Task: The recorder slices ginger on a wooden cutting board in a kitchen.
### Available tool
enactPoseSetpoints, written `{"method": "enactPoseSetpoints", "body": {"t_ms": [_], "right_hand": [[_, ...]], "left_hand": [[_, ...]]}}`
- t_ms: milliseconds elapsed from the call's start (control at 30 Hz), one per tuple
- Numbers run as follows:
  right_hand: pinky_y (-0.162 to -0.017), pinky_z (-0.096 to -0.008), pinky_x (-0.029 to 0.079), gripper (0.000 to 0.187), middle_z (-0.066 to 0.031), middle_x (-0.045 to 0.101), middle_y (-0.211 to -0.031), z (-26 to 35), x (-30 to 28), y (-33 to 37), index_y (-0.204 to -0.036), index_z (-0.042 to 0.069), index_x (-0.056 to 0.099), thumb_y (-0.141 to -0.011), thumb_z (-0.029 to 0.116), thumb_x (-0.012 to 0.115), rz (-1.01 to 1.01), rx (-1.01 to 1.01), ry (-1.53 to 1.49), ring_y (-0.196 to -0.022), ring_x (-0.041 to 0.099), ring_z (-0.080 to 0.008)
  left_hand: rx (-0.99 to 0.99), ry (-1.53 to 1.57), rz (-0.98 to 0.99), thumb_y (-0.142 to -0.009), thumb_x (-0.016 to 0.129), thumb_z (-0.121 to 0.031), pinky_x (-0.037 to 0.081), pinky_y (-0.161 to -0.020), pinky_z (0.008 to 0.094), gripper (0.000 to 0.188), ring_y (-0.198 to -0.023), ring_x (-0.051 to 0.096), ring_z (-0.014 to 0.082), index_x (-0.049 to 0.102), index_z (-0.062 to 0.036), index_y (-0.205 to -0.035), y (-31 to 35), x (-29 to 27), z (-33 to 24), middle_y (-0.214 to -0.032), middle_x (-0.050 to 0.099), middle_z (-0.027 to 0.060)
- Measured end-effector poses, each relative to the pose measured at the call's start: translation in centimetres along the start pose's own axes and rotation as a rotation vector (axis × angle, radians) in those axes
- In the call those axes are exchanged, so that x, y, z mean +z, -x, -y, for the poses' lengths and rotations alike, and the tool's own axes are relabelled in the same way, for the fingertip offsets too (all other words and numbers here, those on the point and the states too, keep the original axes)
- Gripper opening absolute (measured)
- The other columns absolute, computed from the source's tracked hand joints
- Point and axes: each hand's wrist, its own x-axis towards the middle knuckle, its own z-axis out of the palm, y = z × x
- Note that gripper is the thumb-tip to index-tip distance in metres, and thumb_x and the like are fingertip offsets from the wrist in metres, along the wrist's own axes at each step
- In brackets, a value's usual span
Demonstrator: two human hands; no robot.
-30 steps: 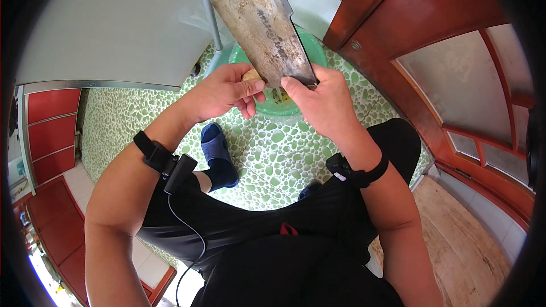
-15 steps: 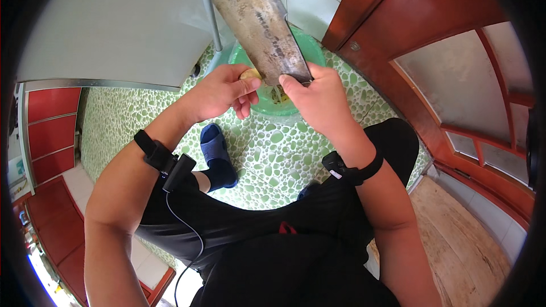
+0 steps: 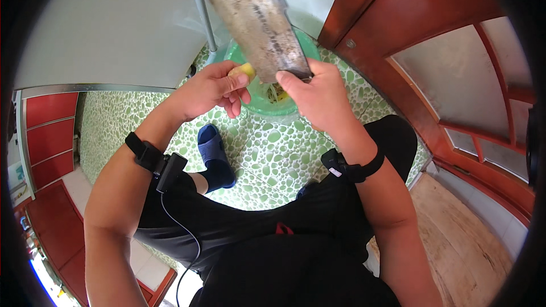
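Observation:
A large cleaver with a worn, stained blade points up and away, slightly to the left. My right hand is closed round its near end, thumb on the blade's face; the handle is hidden in the fist. Between the thumb and fingers of my left hand is a small pale-yellow vegetable piece, its kind unclear. It lies just left of the blade, apart from it. Below both hands stands a green bin with a clear plastic liner. Greenish and yellow scraps show inside it.
A grey panel and a pale metal leg flank the bin on the left. Right of it is a red-brown door with frosted panes. My foot in a blue slipper rests on the pebble-patterned floor.
Both hands have shifted slightly left, and the cleaver's far end has swung left. A gap now shows between the blade and the yellow piece, which is more exposed.

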Motion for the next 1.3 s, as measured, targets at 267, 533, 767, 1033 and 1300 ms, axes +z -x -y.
{"method": "enactPoseSetpoints", "body": {"t_ms": [267, 533, 767, 1033, 1300], "right_hand": [[-0.053, -0.0328, 0.046, 0.023, -0.0042, 0.065, -0.066, -0.5, 0.1, -0.2, -0.101, -0.003, 0.074, -0.092, 0.019, 0.072, 0.024, 0.035, -0.058, -0.056, 0.055, -0.011], [-0.055, -0.0328, 0.046, 0.02, -0.0032, 0.066, -0.069, -1.6, -1.3, -1.2, -0.098, -0.001, 0.074, -0.093, 0.018, 0.072, -0.098, 0.054, 0.03, -0.059, 0.055, -0.0093], [-0.055, -0.0327, 0.045, 0.021, -0.0039, 0.066, -0.068, -0.5, 0.3, -0.4, -0.098, -0.003, 0.074, -0.092, 0.018, 0.073, 0.024, 0.033, -0.075, -0.058, 0.055, -0.0098], [-0.055, -0.032, 0.045, 0.022, -0.0023, 0.063, -0.065, -2.4, -1.7, -1.8, -0.098, -0.004, 0.073, -0.093, 0.018, 0.072, -0.08, 0.128, 0.073, -0.058, 0.053, -0.0088], [-0.061, -0.0293, 0.048, 0.022, -0.0026, 0.069, -0.076, 0.5, -0.9, 0.3, -0.105, -0.005, 0.073, -0.095, 0.015, 0.071, 0.002, 0.016, -0.053, -0.067, 0.057, -0.0071]], "left_hand": [[0.019, 0.033, 0.04, -0.109, 0.055, -0.043, 0.054, -0.065, 0.0282, 0.04, -0.069, 0.066, 0.014, 0.06, -0.0038, -0.112, -0.3, -0.2, 0.4, -0.092, 0.068, 0.0076], [0.053, 0.128, 0.021, -0.111, 0.051, -0.043, 0.051, -0.06, 0.0272, 0.042, -0.064, 0.065, 0.0143, 0.061, -0.0022, -0.109, 0.0, 0.0, 0.2, -0.089, 0.068, 0.0087], [0.017, 0.252, 0.073, -0.111, 0.05, -0.044, 0.049, -0.054, 0.0267, 0.043, -0.059, 0.06, 0.0134, 0.06, -0.0032, -0.105, -0.9, -0.4, 1.2, -0.085, 0.067, 0.0067], [0.065, 0.28, 0.174, -0.11, 0.053, -0.041, 0.048, -0.054, 0.0268, 0.042, -0.059, 0.059, 0.0129, 0.062, 0.0001, -0.113, 0.3, -0.5, -0.1, -0.084, 0.066, 0.0066], [0.021, 0.337, 0.066, -0.111, 0.051, -0.04, 0.053, -0.066, 0.0285, 0.042, -0.071, 0.065, 0.0156, 0.063, 0.0005, -0.111, -0.7, -0.4, 1.1, -0.091, 0.068, 0.0075]]}}
